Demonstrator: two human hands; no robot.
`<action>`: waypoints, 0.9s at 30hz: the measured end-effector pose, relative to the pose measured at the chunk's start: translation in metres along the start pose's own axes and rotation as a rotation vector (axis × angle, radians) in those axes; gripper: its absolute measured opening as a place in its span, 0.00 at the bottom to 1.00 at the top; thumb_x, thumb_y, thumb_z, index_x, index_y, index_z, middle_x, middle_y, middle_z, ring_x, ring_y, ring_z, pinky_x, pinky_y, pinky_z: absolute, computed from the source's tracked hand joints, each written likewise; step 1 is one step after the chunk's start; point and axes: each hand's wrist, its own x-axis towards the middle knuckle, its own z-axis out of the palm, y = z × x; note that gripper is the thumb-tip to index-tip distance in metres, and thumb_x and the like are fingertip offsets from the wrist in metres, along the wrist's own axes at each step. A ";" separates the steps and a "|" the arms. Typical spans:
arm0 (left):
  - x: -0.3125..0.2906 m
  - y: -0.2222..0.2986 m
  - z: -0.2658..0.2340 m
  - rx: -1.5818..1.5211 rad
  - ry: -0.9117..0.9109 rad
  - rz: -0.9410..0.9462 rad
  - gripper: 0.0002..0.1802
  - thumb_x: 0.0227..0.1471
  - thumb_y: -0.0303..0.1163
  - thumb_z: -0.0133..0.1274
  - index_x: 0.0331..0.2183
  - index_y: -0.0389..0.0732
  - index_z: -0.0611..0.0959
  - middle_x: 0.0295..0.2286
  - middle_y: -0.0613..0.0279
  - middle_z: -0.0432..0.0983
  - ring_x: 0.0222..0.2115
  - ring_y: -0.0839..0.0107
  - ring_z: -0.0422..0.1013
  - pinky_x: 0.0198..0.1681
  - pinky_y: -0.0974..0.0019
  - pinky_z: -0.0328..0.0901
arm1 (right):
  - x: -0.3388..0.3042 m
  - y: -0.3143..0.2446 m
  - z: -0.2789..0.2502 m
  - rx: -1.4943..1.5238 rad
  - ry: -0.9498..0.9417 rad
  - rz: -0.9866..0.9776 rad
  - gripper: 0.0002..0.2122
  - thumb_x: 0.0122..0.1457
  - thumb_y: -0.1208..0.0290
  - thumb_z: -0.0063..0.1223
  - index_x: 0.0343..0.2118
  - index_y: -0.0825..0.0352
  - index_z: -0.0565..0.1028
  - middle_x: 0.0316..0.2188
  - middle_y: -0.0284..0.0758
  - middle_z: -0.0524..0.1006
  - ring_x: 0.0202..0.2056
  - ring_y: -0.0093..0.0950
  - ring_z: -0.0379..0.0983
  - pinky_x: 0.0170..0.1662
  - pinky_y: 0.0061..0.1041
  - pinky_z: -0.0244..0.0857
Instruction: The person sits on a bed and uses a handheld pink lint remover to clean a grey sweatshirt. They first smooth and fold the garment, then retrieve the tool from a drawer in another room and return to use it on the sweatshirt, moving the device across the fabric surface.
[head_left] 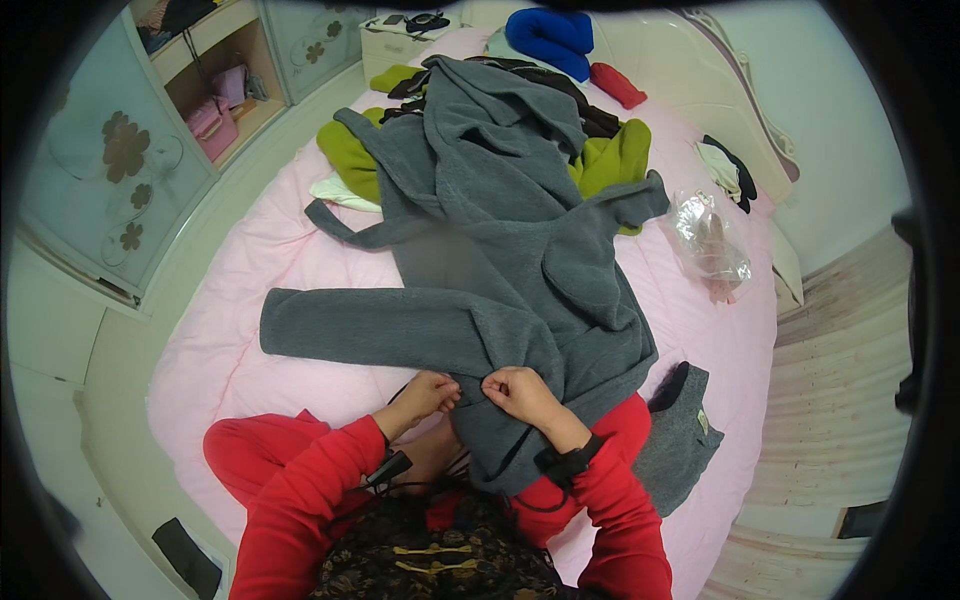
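I see the pink bed point(250, 270) spreading out ahead of both hands and to either side of them, filling most of the view. On it, reaching away from my hands, lies the grey fleece robe point(500, 250), its near hem right under my fingers, one sleeve stretched out to the left of my left hand, and the hood at the far end. Beyond the robe, well away from the hands, a green garment point(610, 160) pokes out from beneath it, and farther still sits a blue rolled cloth point(550, 35). Just to the right of my right hand, near the wrist, a smaller folded grey piece point(680, 440) rests on the bed. Farther off to the right and ahead lies a clear plastic bag point(710, 245).

My left hand point(430, 392) is closed, fingers pinched on the robe's edge. My right hand point(520, 392) is just beside it, likewise pinched shut on the same grey fabric; the two nearly touch.
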 end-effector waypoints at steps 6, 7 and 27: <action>0.005 -0.007 0.002 0.060 0.019 0.020 0.09 0.54 0.32 0.56 0.29 0.35 0.81 0.23 0.66 0.76 0.21 0.78 0.69 0.25 0.74 0.65 | 0.002 0.003 0.000 0.022 -0.027 -0.004 0.05 0.49 0.75 0.57 0.28 0.70 0.77 0.24 0.41 0.77 0.27 0.38 0.74 0.32 0.32 0.68; 0.005 -0.007 0.003 0.111 0.035 0.052 0.09 0.53 0.32 0.56 0.28 0.35 0.81 0.22 0.66 0.76 0.21 0.78 0.69 0.25 0.75 0.65 | 0.002 0.003 0.000 0.019 -0.029 -0.004 0.05 0.50 0.75 0.57 0.28 0.70 0.77 0.24 0.41 0.77 0.27 0.38 0.74 0.32 0.32 0.68; -0.268 0.028 -0.387 1.479 1.438 -0.222 0.38 0.40 0.16 0.47 0.57 0.42 0.67 0.52 0.49 0.66 0.53 0.53 0.62 0.53 0.51 0.61 | -0.051 -0.048 -0.067 -0.422 -0.812 0.084 0.38 0.38 0.59 0.71 0.57 0.56 0.66 0.57 0.33 0.65 0.61 0.33 0.55 0.58 0.53 0.47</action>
